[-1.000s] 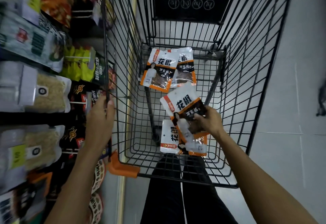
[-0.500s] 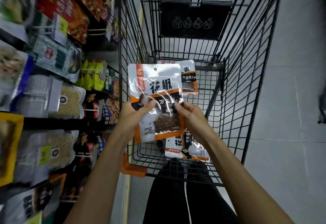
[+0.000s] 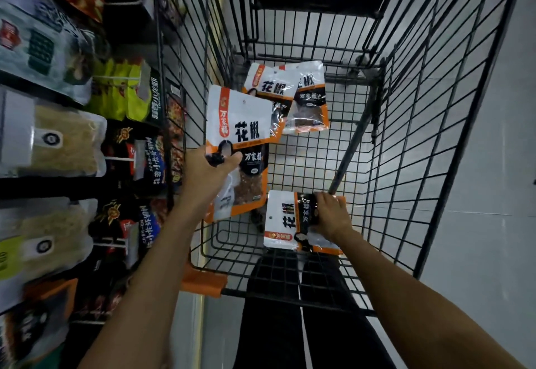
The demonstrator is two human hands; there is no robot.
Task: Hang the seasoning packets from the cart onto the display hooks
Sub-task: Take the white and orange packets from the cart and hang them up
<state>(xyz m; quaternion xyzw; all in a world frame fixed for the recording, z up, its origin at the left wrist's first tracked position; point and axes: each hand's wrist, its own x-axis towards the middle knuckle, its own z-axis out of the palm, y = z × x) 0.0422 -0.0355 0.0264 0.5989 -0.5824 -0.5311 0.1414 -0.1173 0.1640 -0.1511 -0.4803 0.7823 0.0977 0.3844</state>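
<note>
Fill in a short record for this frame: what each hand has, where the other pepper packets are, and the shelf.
left hand: grips the upright pepper packet near its middle, above the cart
right hand: low in the cart, fingers curled on the near pepper packet
far pepper packets: two, overlapping, at the cart's far end
display shelf: left of the cart, hung with other packets
progress: neither gripped packet is on a hook
</note>
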